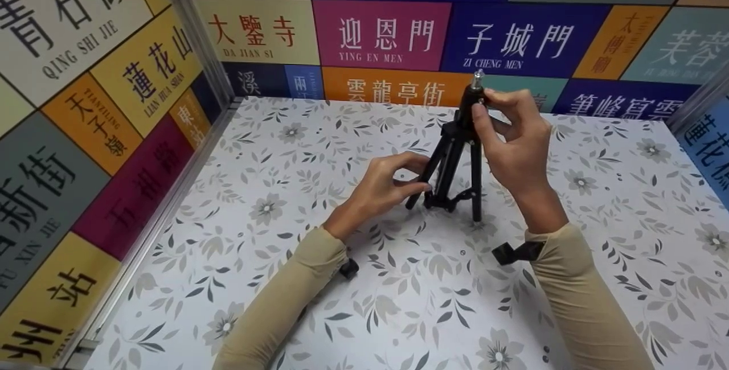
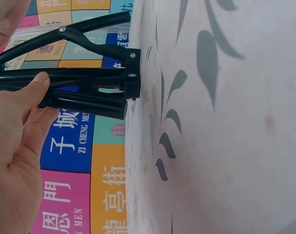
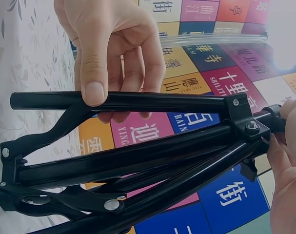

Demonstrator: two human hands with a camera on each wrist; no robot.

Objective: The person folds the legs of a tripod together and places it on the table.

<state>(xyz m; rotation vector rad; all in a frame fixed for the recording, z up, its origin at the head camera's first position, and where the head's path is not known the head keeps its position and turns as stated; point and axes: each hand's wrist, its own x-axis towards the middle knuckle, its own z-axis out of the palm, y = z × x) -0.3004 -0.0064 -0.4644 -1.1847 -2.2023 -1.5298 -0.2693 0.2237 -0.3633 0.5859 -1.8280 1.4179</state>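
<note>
A small black tripod (image 1: 448, 168) is upright over the table, its legs only slightly spread and a silver screw tip (image 1: 478, 75) on top. My right hand (image 1: 518, 142) grips its top section between thumb and fingers. Lower down on the left, my left hand (image 1: 379, 182) pinches one leg. The right wrist view shows the left thumb (image 3: 95, 92) lying across that leg (image 3: 172, 101), with the fingers behind it. Folding braces join the legs to a bottom hub (image 2: 132, 73). Whether the feet touch the table, I cannot tell.
The table (image 1: 273, 279) has a white cover printed with grey leaves and flowers. Panels with coloured street-name blocks (image 1: 381, 34) stand along the back and the left side (image 1: 74, 153). A black strap (image 1: 518, 252) hangs at the right wrist.
</note>
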